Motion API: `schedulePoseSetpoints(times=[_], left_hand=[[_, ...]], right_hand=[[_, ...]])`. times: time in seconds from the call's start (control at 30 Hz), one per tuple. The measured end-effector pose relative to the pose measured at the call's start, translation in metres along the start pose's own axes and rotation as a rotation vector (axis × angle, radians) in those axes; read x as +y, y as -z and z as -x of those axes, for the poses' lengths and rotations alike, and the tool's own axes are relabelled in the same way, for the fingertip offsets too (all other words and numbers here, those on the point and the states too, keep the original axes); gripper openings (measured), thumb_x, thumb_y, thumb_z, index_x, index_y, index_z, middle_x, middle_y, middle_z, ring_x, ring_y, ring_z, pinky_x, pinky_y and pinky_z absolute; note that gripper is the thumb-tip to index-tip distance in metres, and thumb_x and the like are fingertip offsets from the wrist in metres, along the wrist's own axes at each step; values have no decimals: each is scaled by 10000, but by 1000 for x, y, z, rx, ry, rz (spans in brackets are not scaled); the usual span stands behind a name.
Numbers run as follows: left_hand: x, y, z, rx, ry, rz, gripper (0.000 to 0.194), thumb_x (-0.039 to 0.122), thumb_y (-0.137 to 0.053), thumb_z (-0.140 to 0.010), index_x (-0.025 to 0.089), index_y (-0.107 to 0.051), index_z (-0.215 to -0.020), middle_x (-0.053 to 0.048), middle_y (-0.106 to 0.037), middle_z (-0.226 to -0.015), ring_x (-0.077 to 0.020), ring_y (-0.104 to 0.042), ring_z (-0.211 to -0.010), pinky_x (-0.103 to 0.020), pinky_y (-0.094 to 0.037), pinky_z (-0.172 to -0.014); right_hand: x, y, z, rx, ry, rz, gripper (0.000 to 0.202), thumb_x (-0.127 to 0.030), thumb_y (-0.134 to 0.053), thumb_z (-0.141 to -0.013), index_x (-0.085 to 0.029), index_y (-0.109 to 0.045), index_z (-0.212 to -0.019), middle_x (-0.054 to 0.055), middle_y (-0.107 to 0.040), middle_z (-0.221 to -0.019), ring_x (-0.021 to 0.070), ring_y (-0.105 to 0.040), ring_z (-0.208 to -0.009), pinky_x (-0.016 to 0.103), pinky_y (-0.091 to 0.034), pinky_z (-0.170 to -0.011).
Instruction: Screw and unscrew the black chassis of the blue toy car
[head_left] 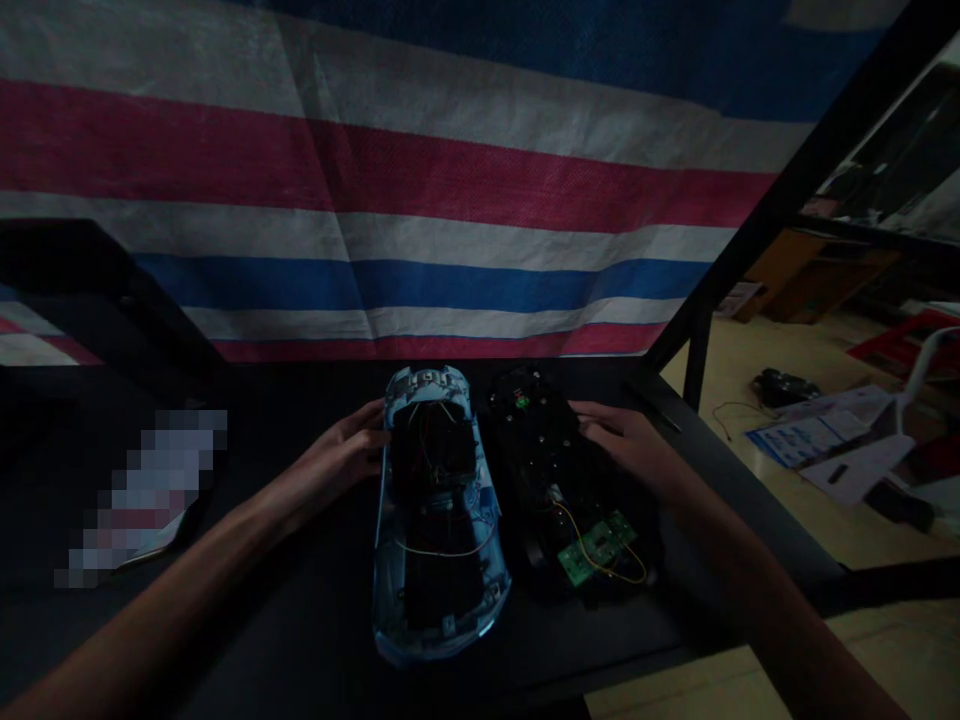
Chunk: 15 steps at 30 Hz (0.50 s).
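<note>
A light blue toy car body shell lies lengthwise on the black table, its dark inside and several thin wires showing. My left hand holds the shell's left side near the far end, the fingertips partly hidden by its edge. Close along the shell's right side rests a black toy car chassis. On the chassis's near end sits a green circuit board with a yellow wire looping over it. My right hand grips the chassis by its right edge, fingers bent over the side.
A pixelated flat item lies on the black table at left. Behind the table hangs a striped red, white and blue sheet. A thin dark tool lies near the right edge. Papers and other clutter are beyond the table at right.
</note>
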<state>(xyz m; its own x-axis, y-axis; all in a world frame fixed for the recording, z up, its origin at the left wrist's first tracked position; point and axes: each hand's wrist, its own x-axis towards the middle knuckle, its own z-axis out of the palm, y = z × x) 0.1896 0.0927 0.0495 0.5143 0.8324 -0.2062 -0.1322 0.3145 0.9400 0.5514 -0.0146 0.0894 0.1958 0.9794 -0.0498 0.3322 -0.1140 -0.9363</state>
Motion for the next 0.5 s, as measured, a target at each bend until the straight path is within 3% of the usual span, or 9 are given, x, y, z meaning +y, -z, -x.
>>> schedulePoseSetpoints(times=[0.23,0.5], left_hand=[[-10,11,-3,98,44,54,584,400,-902,-846,360,-715,-1398,-33,-633,-1608,-353,-639,-1415,-361,-648,-985],[-14,12,5,174,128,40,556,423,-858,-849,465,-726,-1388,68,-669,-1569,-422,-538,-1499,-434,-609,-1054]], right_hand=[[44,-12,-13,1,-78,-141,515,-459,-752,-781,-204,-806,-1225,47,-840,-1001,243,-769,-905,366,-581,-829],[43,-20,-9,16,-203,-253,394,-435,-724,-783,-246,-823,-1114,45,-830,-1027,228,-723,-854,322,-552,-745]])
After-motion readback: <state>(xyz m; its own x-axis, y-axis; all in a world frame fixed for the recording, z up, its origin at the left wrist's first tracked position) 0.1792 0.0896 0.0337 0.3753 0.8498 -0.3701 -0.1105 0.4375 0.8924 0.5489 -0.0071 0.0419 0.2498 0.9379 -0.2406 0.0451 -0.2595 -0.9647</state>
